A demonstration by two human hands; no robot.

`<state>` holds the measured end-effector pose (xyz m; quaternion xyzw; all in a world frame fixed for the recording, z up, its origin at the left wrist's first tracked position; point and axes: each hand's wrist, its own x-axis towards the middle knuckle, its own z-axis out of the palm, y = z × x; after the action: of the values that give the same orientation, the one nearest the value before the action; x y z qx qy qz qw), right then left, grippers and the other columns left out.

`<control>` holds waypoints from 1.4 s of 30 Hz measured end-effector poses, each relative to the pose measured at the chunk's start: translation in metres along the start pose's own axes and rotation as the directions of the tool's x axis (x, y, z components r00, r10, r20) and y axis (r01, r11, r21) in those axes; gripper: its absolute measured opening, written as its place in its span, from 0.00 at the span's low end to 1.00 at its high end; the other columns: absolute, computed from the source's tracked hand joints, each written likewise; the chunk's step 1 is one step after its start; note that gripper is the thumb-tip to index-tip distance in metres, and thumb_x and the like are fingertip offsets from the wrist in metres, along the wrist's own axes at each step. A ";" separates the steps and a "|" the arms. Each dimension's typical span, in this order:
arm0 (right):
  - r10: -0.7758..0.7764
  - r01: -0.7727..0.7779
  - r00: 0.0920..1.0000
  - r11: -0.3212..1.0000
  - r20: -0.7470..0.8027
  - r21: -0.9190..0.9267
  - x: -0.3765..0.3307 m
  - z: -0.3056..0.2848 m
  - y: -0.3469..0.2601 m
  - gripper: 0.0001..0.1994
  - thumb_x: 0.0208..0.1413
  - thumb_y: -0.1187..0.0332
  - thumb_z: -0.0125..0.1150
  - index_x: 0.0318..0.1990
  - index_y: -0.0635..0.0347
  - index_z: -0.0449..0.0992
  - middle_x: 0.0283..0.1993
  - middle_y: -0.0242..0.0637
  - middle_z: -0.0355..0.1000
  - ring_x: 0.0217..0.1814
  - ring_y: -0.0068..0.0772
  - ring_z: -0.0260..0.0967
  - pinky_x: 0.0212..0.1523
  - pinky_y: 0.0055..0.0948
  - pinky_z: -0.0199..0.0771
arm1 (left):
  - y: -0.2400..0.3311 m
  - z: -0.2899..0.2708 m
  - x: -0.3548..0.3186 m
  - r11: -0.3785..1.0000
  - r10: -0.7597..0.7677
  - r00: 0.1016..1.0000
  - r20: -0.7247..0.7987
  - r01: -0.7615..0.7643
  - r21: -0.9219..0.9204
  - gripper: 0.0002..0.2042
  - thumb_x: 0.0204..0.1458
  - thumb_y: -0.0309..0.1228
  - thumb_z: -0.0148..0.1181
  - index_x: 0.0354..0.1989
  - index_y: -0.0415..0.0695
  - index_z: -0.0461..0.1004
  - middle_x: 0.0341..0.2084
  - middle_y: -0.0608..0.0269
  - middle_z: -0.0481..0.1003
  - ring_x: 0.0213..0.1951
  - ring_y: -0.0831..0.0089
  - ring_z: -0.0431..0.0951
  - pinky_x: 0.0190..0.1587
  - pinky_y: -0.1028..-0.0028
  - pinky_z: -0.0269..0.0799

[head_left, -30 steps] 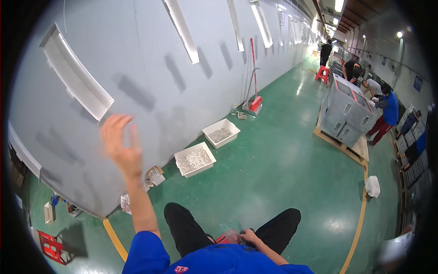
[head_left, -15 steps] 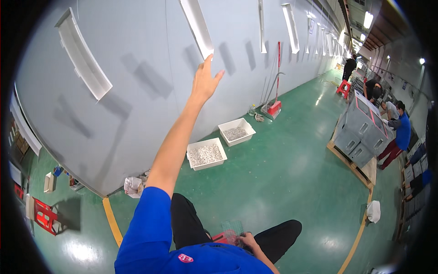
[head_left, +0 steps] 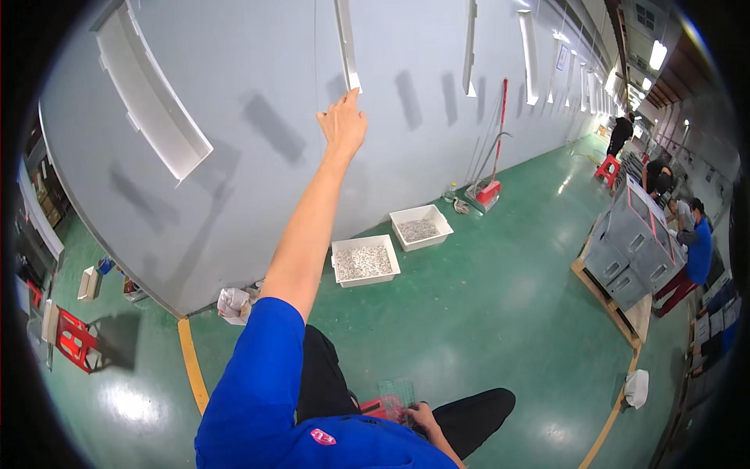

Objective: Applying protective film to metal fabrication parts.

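My left hand [head_left: 342, 125] is raised at the end of my outstretched left arm. Its fingertips meet the lower end of a long, narrow white channel strip [head_left: 345, 47] hanging in front of the grey wall. The fingers look closed at that end, though the hand hides part of the contact. Low in my lap, my right hand [head_left: 423, 417] is closed beside a greenish mesh-like piece [head_left: 397, 388] and a red object [head_left: 375, 408]. What its fingers hold, if anything, cannot be made out.
Wider white strips [head_left: 152, 94] hang along the wall. Two white tubs [head_left: 365, 279] of small pieces stand on the green floor, near a red dustpan [head_left: 488, 193]. A red stool [head_left: 76, 338] is at left. Co-workers stand by grey cabinets [head_left: 634, 250] on a pallet at right.
The hanging strip has turned from showing its broad face to nearly edge-on, with my left hand at its end. My left thumb no longer sticks out. The view has shifted slightly.
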<state>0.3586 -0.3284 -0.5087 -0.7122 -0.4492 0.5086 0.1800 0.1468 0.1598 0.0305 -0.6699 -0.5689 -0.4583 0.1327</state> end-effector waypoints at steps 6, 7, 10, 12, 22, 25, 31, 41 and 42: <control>-0.005 0.004 1.000 0.999 -0.017 -0.048 0.012 0.007 0.016 0.24 0.47 0.54 0.67 0.41 0.70 0.80 0.36 0.55 0.78 0.40 0.48 0.79 0.42 0.40 0.76 | -0.023 -0.028 -0.019 0.976 0.053 0.944 -0.325 -0.118 -0.184 0.11 0.52 0.34 0.65 0.43 0.48 0.76 0.40 0.63 0.77 0.40 0.64 0.76 0.45 0.62 0.63; -0.012 0.012 1.000 0.999 -0.015 -0.047 0.014 0.008 0.020 0.24 0.47 0.54 0.67 0.41 0.70 0.79 0.36 0.56 0.78 0.40 0.47 0.79 0.43 0.40 0.76 | -0.025 -0.035 -0.024 0.957 0.051 0.925 -0.376 -0.152 -0.245 0.09 0.52 0.32 0.65 0.40 0.46 0.77 0.38 0.62 0.77 0.39 0.63 0.76 0.43 0.63 0.65; 0.003 -0.004 1.000 0.999 -0.021 -0.046 0.015 0.009 0.023 0.23 0.47 0.56 0.67 0.40 0.70 0.79 0.36 0.55 0.78 0.41 0.46 0.78 0.43 0.38 0.75 | -0.026 -0.065 -0.041 0.894 0.020 0.903 -0.429 -0.209 -0.397 0.05 0.51 0.28 0.67 0.32 0.41 0.77 0.34 0.59 0.77 0.35 0.64 0.77 0.39 0.66 0.72; 0.030 -0.031 0.999 0.999 -0.013 -0.034 0.013 0.007 0.020 0.21 0.47 0.57 0.68 0.40 0.70 0.80 0.36 0.54 0.79 0.41 0.45 0.78 0.43 0.37 0.75 | -0.023 -0.088 -0.057 0.866 0.011 0.907 -0.420 -0.219 -0.450 0.05 0.49 0.24 0.68 0.29 0.38 0.77 0.34 0.58 0.77 0.33 0.66 0.78 0.37 0.70 0.76; 0.070 -0.071 0.997 0.997 0.032 0.030 0.012 0.004 0.024 0.17 0.49 0.62 0.66 0.40 0.68 0.80 0.35 0.47 0.80 0.38 0.37 0.79 0.41 0.33 0.76 | 0.001 -0.202 -0.125 0.732 -0.003 0.963 -0.269 -0.181 -0.656 0.10 0.44 0.26 0.72 0.37 0.43 0.82 0.29 0.64 0.74 0.33 0.72 0.75 0.35 0.72 0.71; 0.097 -0.098 0.995 0.995 0.034 0.027 0.013 0.003 0.027 0.17 0.49 0.62 0.65 0.41 0.68 0.80 0.35 0.46 0.80 0.38 0.37 0.79 0.41 0.33 0.76 | -0.003 -0.223 -0.133 0.736 0.051 0.966 -0.253 -0.208 -0.644 0.10 0.44 0.26 0.72 0.36 0.44 0.82 0.30 0.65 0.74 0.33 0.72 0.75 0.35 0.73 0.69; 0.082 -0.083 0.996 0.996 0.041 0.030 0.021 0.006 0.043 0.22 0.48 0.57 0.68 0.44 0.67 0.80 0.37 0.48 0.80 0.40 0.38 0.79 0.43 0.34 0.76 | -0.012 -0.251 -0.142 0.664 0.078 0.992 -0.103 -0.129 -0.737 0.10 0.41 0.22 0.72 0.35 0.43 0.84 0.29 0.66 0.73 0.34 0.76 0.72 0.39 0.78 0.68; 0.101 -0.103 0.994 0.994 0.044 0.029 0.028 0.006 0.055 0.23 0.47 0.56 0.68 0.45 0.67 0.80 0.39 0.48 0.80 0.41 0.38 0.79 0.44 0.34 0.76 | -0.031 -0.262 -0.142 0.509 0.060 0.997 -0.038 -0.064 -0.858 0.11 0.38 0.24 0.74 0.33 0.41 0.84 0.29 0.66 0.74 0.36 0.75 0.71 0.41 0.77 0.65; 0.168 -0.169 0.985 0.985 0.028 0.036 0.029 0.006 0.057 0.23 0.47 0.56 0.68 0.45 0.67 0.80 0.39 0.48 0.80 0.41 0.38 0.79 0.44 0.34 0.76 | -0.032 -0.264 -0.142 0.499 0.068 0.997 -0.022 -0.053 -0.865 0.10 0.38 0.25 0.74 0.32 0.42 0.84 0.29 0.66 0.74 0.36 0.75 0.71 0.41 0.77 0.65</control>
<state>0.3816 -0.3358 -0.5686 -0.7376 -0.3797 0.5394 0.1444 0.0062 -0.1052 0.0549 -0.6695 -0.2414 -0.6710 -0.2078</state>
